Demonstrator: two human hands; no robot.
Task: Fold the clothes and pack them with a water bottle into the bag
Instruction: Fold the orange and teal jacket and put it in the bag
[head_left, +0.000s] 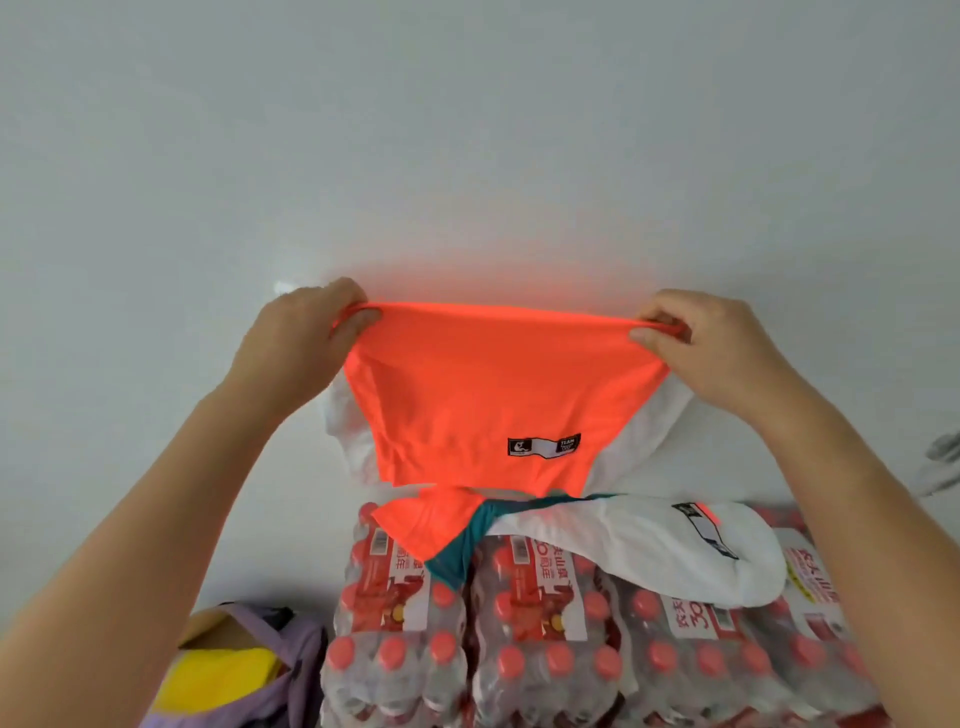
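Observation:
I hold a bright orange garment with white side panels and a small black label stretched out in the air. My left hand pinches its upper left corner and my right hand pinches its upper right corner. Its lower part, orange with a teal edge, drapes onto shrink-wrapped packs of red-capped water bottles. A white garment with a black label lies on top of those packs to the right. A purple bag stands open at the lower left with something yellow inside.
A plain pale wall fills the background behind the garment. A grey object shows at the right edge. The bottle packs cover the lower middle and right of the view.

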